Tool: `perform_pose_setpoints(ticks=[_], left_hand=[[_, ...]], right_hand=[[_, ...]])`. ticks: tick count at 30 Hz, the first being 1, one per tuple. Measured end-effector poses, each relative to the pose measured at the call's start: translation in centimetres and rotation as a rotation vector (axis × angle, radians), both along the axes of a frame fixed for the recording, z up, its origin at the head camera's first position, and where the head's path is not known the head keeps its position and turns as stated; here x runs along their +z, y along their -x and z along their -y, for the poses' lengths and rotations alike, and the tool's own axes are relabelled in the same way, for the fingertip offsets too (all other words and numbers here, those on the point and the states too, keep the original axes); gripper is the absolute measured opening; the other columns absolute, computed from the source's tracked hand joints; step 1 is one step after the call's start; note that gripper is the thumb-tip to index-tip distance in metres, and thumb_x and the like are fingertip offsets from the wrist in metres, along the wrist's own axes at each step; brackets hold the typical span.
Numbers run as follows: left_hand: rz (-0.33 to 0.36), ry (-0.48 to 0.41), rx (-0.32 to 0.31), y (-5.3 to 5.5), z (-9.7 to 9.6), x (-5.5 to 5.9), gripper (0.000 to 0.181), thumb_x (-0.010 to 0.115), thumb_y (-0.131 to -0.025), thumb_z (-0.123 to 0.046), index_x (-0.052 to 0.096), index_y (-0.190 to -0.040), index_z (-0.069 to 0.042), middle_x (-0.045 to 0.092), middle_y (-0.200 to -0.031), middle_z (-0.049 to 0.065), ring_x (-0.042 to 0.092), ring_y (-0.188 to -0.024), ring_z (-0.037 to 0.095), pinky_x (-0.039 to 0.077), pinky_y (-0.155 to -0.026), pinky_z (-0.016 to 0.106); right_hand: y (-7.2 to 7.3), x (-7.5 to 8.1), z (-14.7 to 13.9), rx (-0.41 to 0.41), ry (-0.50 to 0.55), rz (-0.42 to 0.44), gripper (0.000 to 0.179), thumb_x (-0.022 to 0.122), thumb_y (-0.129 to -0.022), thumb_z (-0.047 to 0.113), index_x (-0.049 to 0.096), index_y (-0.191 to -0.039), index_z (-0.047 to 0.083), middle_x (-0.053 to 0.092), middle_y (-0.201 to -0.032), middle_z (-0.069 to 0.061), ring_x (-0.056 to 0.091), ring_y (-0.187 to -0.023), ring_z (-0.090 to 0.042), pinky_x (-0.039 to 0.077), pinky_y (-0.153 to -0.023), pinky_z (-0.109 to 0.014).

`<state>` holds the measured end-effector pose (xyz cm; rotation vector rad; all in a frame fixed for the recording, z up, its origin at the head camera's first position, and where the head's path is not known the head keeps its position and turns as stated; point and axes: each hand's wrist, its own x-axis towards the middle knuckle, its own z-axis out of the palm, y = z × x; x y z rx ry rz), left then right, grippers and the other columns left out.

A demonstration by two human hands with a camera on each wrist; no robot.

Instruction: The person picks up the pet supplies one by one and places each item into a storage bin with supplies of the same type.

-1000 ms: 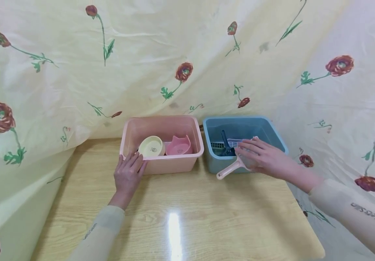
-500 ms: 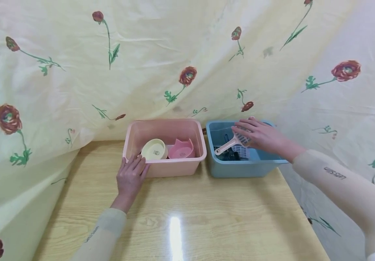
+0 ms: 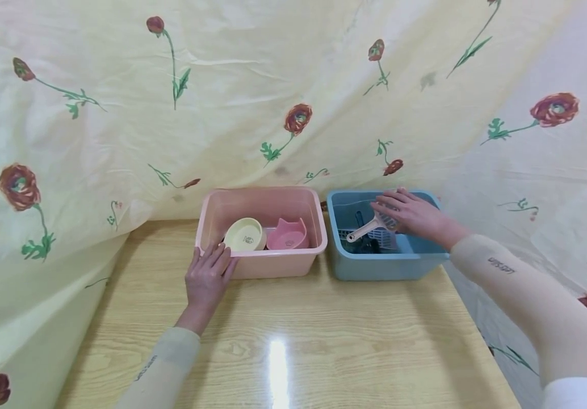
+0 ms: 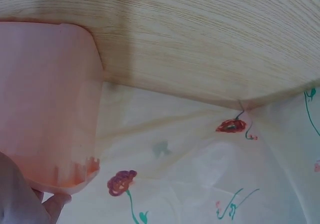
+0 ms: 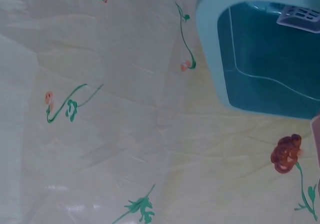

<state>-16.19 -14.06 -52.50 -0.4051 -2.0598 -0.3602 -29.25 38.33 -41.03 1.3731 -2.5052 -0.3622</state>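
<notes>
In the head view, my left hand [image 3: 206, 275] grips the front left rim of a pink plastic bin [image 3: 273, 267], fingers over the edge and thumb outside. Inside that bin sit a cream pet bowl [image 3: 244, 234] and a pink cat-ear bowl [image 3: 288, 235]. My right hand [image 3: 416, 215] holds a pale pink litter scoop [image 3: 364, 230] by its slotted head, over a blue bin [image 3: 390, 270]. The scoop's handle points down and left. Below it lie dark scoops [image 3: 367, 246] and a lavender slotted scoop [image 3: 386, 239]. My fingers hide part of the held scoop's head.
Both bins stand side by side at the back of a wooden table [image 3: 293, 324], a narrow gap between them. A flowered cloth [image 3: 232, 130] hangs right behind them and down both sides. The table's right edge runs just past the blue bin.
My right hand has carried the scoop back, from in front of the blue bin's rim to over its inside. My left hand stays on the pink rim. The head view has shifted slightly.
</notes>
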Motion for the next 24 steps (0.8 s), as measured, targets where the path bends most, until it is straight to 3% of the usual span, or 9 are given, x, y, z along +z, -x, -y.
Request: perform_pose_setpoints(ticks=[8,15,24], left_hand=[[0.003,-0.007,0.006,0.1,0.0,-0.1,0.028,0.084,-0.086,-0.024,0.081,-0.104,-0.003,0.08,-0.111,0.018,0.078,-0.105,0.04,0.056,-0.096,0.069],[0.005,-0.002,0.001,0.0,0.1,0.0,0.028,0.083,-0.087,-0.025,0.081,-0.104,-0.003,0.08,-0.111,0.019,0.077,-0.105,0.042,0.055,-0.096,0.07],[0.022,0.002,-0.012,0.1,0.1,0.2,0.028,0.087,-0.085,-0.021,0.08,-0.104,-0.002,0.08,-0.11,0.02,0.077,-0.103,0.044,0.056,-0.094,0.072]], right_hand=[[0.0,-1.5,-0.7,-0.117,-0.084,0.08,0.091,0.099,-0.075,0.019,0.055,-0.154,0.004,0.056,-0.155,-0.025,0.048,-0.146,-0.046,0.035,-0.122,-0.066],[-0.7,-1.6,-1.0,-0.111,-0.168,0.026,0.105,0.102,-0.068,0.027,0.05,-0.157,0.007,0.046,-0.164,-0.022,0.041,-0.152,-0.044,0.033,-0.123,-0.065],[-2.3,-0.4,-1.0,-0.126,-0.103,0.058,0.102,0.099,-0.071,0.025,0.05,-0.158,0.006,0.042,-0.165,-0.023,0.036,-0.154,-0.046,0.03,-0.123,-0.067]])
